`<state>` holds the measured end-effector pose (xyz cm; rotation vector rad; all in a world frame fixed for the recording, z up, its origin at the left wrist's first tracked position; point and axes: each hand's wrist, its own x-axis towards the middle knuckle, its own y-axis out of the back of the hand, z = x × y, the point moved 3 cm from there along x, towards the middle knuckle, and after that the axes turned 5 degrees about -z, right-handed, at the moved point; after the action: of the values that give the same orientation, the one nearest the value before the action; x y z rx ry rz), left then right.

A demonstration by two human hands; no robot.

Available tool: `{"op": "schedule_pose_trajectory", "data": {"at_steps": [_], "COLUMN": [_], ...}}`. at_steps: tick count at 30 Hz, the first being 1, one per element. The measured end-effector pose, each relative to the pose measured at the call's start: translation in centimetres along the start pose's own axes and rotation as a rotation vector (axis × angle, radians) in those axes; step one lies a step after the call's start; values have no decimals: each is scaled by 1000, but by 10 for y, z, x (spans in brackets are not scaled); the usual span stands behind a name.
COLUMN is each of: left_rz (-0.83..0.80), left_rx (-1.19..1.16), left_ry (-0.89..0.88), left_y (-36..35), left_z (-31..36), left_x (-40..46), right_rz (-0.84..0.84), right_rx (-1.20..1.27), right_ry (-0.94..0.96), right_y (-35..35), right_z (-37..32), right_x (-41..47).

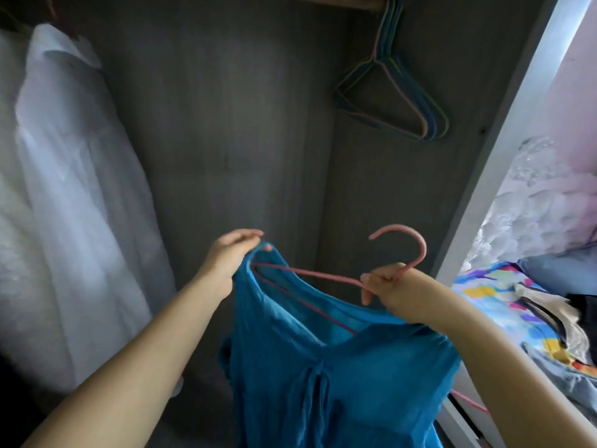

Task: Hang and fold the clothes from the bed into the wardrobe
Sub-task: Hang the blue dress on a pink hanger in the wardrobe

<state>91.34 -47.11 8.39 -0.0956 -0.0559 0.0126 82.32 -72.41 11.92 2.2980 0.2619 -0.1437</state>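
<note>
**Blue dress going onto a pink hanger at the open wardrobe**

Fabric and wire are being fitted together right in front of the wardrobe [245, 130], so the finished piece would have only a short way up to the rail [326, 0] above. The blue dress [326, 376] hangs low in the middle of the view, its neckline spread wide and its tie front facing the person. The pink hanger [323, 276] lies tilted inside that neckline, one end tucked into the dress's left shoulder, the hook standing free above the cloth.

The left hand [226, 257] pinches the shoulder strap at its top, fingers curled close around the fabric, apparently drawing it over the hanger's end. The right hand [387, 286] is closed tight around the hanger's neck just under the hook, steadying it; part of the neckline seems bunched under the same grip, though I cannot tell for sure.

A white shirt [64, 176] already hangs at the left. Spare hangers [394, 98] dangle from the rail at the upper right, well apart from the hands. More clothes [549, 318] wait on the bed [478, 292] beyond the wardrobe's side.
</note>
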Motion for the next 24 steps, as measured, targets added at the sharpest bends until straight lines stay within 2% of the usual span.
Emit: {"op": "schedule_pose_trajectory", "data": {"at_steps": [2,4,6,7,8,10,11,13,15,17,18,22,24], "left_rz": [-221,-192,-92,-133,-241,-471,-508,-470,-437,-426,-429,-452,-387], "left_rx": [259,626,1221,1381,1406,1165,1031,935,922,872,838,860,866], "left_ry": [-3,-61,-246,-365,-451,-489,-477,-472,-466,-441,-429,-406,-416], "left_y": [-13,-14,-15,-23,-32,-44,-46,-42,-30,-15,-7,6,10], "left_z": [-1,-1,7,11,12,12,11,9,10,11,11,14,20], "left_x": [-9,-9,-9,-12,-14,-19,-19,-7,8,21,26,36,42], "right_rz": [-7,-73,-115,-110,-91,-43,-29,-34,-26,11,10,-59,16], "right_rx": [235,281,205,188,200,241,239,161,-134,-441,-497,-511,-454], "right_ry": [-7,19,60,94,143,257,303,359,354,266,215,173,232], "right_y": [6,12,15,17,20,28,33,40,45,53,57,55,52], "right_z": [0,-4,-10,-13,-15,-20,-23,-21,-9,13,25,41,31], "right_x": [0,-3,-4,-4,-2,-2,-3,-7,-12,-18,-21,-19,-13]}}
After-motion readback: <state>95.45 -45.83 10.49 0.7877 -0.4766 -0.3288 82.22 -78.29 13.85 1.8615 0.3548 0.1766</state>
